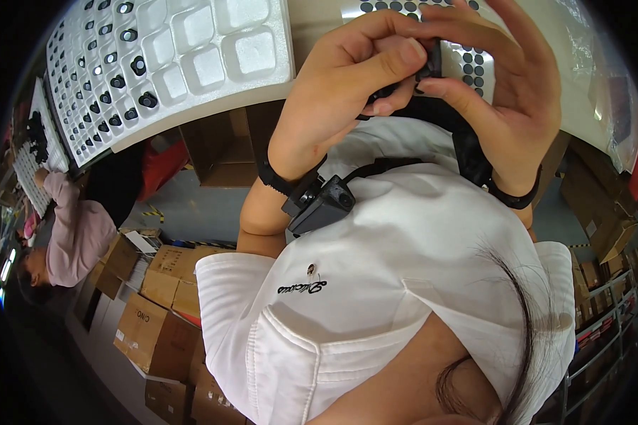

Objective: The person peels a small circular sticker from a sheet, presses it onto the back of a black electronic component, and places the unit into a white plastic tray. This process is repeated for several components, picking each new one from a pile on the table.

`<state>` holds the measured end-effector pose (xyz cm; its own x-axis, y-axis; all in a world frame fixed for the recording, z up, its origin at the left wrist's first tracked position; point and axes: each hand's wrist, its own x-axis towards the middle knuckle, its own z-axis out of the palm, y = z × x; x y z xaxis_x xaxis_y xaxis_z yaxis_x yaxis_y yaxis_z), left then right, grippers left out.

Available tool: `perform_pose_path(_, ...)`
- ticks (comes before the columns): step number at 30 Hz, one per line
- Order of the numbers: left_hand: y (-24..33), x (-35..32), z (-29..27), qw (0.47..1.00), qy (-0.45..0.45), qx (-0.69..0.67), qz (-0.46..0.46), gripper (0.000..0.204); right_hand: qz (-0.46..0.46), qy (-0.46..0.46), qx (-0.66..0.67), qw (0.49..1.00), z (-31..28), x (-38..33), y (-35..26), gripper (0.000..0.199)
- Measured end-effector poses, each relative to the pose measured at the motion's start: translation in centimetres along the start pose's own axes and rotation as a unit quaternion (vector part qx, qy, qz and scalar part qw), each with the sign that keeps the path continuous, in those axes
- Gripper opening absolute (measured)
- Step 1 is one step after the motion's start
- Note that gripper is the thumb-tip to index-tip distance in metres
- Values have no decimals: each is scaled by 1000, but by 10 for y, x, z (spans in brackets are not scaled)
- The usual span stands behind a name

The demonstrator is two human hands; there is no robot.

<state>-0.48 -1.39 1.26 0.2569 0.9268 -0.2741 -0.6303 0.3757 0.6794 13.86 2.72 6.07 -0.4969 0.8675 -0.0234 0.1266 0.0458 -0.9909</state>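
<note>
My left hand (361, 74) is closed around a small black part (433, 62), its thumb bent over the top. From the other side my right hand (507, 88) pinches the same part between thumb and fingers, the remaining fingers raised. Most of the part is hidden by the fingers, so its exact kind does not show. Beneath and behind the hands, on the table, lies a sheet of round dark grey stickers (468, 62). To the left stands a white foam tray (288, 53) whose left compartments hold several small black pieces (147, 99) with shiny round faces.
Clear plastic film (613, 85) covers the table's right side. An open cardboard box (223, 159) sits below the table edge. Stacked cartons (152, 333) stand on the floor at left. A person in a pink sleeve (81, 227) works at far left; a rack (602, 333) stands at right.
</note>
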Motion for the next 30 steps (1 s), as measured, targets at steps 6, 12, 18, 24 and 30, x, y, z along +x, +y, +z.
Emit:
perform_pose_path(6, 6, -2, 4, 999, 15, 48, 1, 24, -107, 4, -30, 994, -12, 2, 13, 41)
perform_pose_path(12, 7, -3, 3, 999, 8, 10, -47, 23, -113, 1, -79, 990, -17, -1, 5, 16)
perform_pose_path(18, 11, -6, 8, 998, 31, 49, -36, 23, -100, -19, -88, 991, -14, -3, 4, 12)
perform_pose_path(24, 14, -12, 11, 993, 80, -9, -87, 23, -150, 40, 12, 988, -4, -5, 23, 7)
perform_pose_path(30, 15, -11, 15, 987, 112, -56, -106, 22, -156, 39, -15, 987, -4, -4, 21, 9)
